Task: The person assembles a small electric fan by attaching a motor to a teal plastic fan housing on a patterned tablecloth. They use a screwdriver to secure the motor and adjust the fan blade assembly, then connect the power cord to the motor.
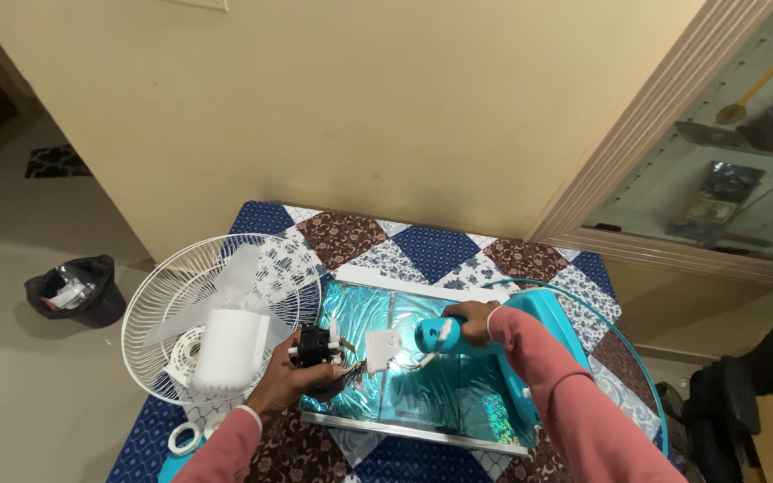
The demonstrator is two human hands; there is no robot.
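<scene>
The left hand (293, 376) is gripping a small black motor (317, 347) with trailing wires, fingers curled around it; the right hand (469, 320) is closing on a glossy turquoise fan neck (437, 334); both are hovering over a shiny holographic rectangular panel (422, 394) beside a white wire fan grille (172, 295) on a patchwork cloth (431, 246).

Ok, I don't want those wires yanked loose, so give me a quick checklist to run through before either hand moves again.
1. Left hand has a firm grip on the black motor part: ok, fingers wrap it from below.
2. Right hand holds the turquoise fan neck: ok.
3. Wires slack between motor part and white bracket: cannot tell, too small.
4. White bracket supported: cannot tell, it sits between the hands over the shiny foil board.
5. White fan guard away from the hands: ok, it lies to the left on the quilt.
</scene>
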